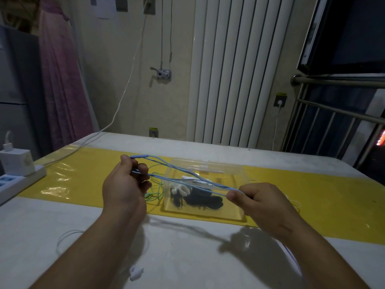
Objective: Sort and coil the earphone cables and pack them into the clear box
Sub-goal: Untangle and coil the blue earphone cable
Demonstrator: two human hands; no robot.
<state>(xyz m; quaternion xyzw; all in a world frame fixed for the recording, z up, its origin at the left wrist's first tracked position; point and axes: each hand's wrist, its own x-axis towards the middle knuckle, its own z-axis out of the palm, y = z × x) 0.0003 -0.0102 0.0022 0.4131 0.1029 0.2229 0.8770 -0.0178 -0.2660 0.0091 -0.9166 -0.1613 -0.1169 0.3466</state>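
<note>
Blue earphone cable (179,180) folded in long loops, held taut between both hands, just above the clear box (204,212).
Left hand (125,184) grips one looped end with curled fingers; right hand (262,203) pinches the other end. To do it well: keep strands even and tension light, then fold shorter to fit beside the coils already boxed. Long axis runs left to right, dipping toward the right hand.
</note>
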